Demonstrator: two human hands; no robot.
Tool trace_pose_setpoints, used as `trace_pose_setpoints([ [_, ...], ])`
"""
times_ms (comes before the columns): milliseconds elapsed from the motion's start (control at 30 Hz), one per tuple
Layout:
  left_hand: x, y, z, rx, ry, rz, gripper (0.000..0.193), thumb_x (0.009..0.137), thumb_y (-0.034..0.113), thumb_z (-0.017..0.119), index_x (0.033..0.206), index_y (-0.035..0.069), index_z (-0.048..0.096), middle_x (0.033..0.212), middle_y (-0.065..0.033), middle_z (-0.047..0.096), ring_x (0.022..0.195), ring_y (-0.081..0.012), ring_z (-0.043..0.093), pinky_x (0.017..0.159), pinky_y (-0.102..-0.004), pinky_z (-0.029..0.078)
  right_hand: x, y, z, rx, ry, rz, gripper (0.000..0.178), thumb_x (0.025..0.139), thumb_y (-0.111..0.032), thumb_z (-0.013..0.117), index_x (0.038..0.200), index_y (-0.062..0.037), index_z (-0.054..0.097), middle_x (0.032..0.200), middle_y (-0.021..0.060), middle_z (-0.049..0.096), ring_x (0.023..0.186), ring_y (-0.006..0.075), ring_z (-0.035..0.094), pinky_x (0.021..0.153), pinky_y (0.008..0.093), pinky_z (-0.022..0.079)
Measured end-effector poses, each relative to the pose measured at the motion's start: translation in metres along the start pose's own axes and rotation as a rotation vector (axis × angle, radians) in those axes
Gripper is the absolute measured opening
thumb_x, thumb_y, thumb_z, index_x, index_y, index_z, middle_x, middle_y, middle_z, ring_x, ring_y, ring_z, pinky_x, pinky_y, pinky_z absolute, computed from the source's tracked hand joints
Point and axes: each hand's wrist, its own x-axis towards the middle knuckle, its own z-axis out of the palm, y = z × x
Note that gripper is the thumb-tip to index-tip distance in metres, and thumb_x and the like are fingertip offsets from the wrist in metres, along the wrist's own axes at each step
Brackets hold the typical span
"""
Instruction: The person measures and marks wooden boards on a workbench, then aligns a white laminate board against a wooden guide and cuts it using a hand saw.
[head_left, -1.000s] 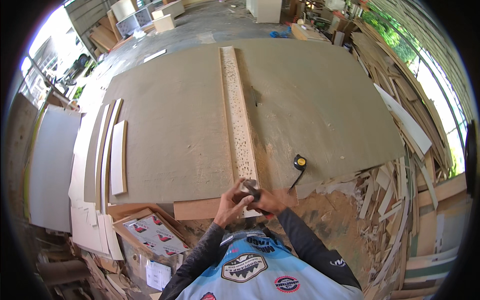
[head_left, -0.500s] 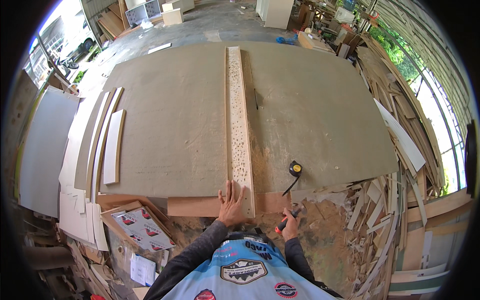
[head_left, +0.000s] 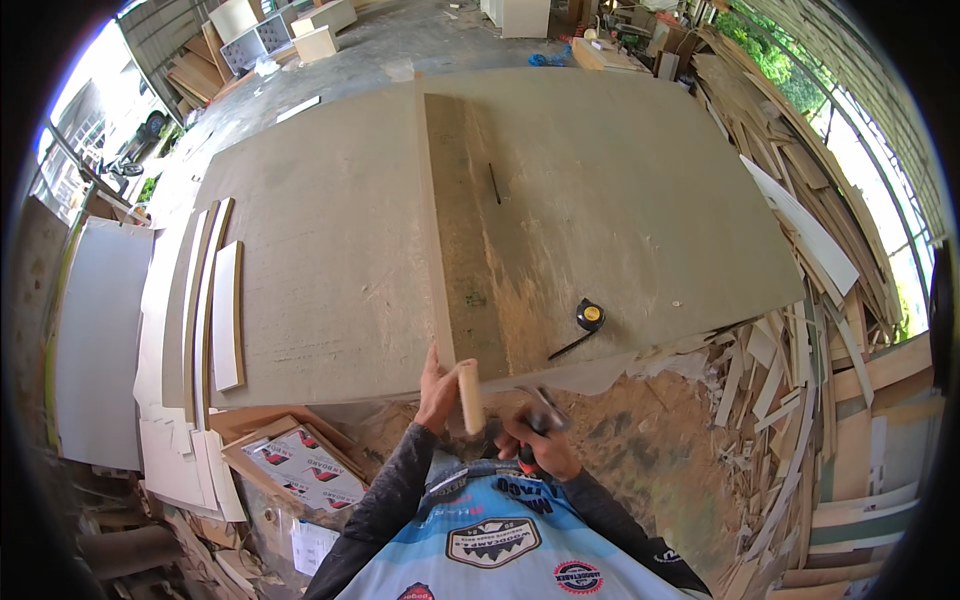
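Counter point(head_left: 660, 215) bears a long board point(head_left: 433, 220) toward 12 o'clock; fingers of the left hand point(head_left: 437, 397) grip its near end, the right hand's point(head_left: 548, 450) a hammer point(head_left: 548, 408). Judged stiff, heavyish; hold by edges.

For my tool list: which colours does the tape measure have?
The tape measure is black with a yellow round centre, seen in the head view.

Dark lettering point(head_left: 520, 489) on a blue shirt point(head_left: 425, 545), lettered badge point(head_left: 493, 541) on its front, round red emblem point(head_left: 578, 577) nearby, repeated red logos point(head_left: 323, 475) on a grey board point(head_left: 296, 469)
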Motion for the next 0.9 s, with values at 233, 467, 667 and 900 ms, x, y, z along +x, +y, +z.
trace_pose_setpoints([
  [233, 0.004, -0.019, -0.018, -0.137, -0.051, -0.145, 0.036, 0.089, 0.012, 0.069, 0.122, 0.009, 0.055, 0.090, 0.0038, 0.057, 0.074, -0.0055, 0.054, 0.062, -0.0232, 0.047, 0.092, 0.076, -0.027, 0.048, 0.260, 0.110, 0.018, 0.090, -0.021, 0.061, 0.082, -0.0049, 0.057, 0.061, 0.0033, 0.057, 0.046, 0.0122, 0.053, 0.041, 0.0276, 0.040],
  [467, -0.007, -0.004, -0.005, -0.111, 0.089, -0.077, 0.041, 0.101, 0.037, 0.058, 0.127, 0.005, 0.056, 0.101, 0.0023, 0.060, 0.086, -0.0068, 0.053, 0.071, -0.0241, 0.048, 0.142, 0.078, -0.006, 0.275, 0.489, 0.067, 0.020, 0.091, -0.024, 0.056, 0.083, -0.0049, 0.057, 0.066, 0.0054, 0.058, 0.056, 0.0173, 0.060, 0.052, 0.0322, 0.048],
  [667, 0.005, -0.003, -0.013, 0.017, -0.034, -0.066, 0.044, 0.103, 0.043, 0.051, 0.127, 0.006, 0.056, 0.102, 0.0003, 0.061, 0.085, -0.0071, 0.054, 0.071, -0.0239, 0.048, 0.201, 0.104, 0.013, 0.049, 0.391, 0.065, 0.021, 0.093, -0.026, 0.057, 0.084, -0.0079, 0.061, 0.066, 0.0060, 0.061, 0.055, 0.0167, 0.061, 0.047, 0.0319, 0.045],
  [900, -0.004, 0.010, -0.003, -0.046, 0.053, -0.062, 0.038, 0.103, 0.045, 0.051, 0.107, 0.008, 0.057, 0.084, 0.0042, 0.054, 0.073, -0.0040, 0.051, 0.060, -0.0217, 0.044, 0.198, 0.072, 0.021, 0.175, 0.583, -0.008, 0.026, 0.088, -0.024, 0.057, 0.072, -0.0046, 0.059, 0.061, 0.0060, 0.060, 0.051, 0.0203, 0.060, 0.045, 0.0362, 0.043],
])
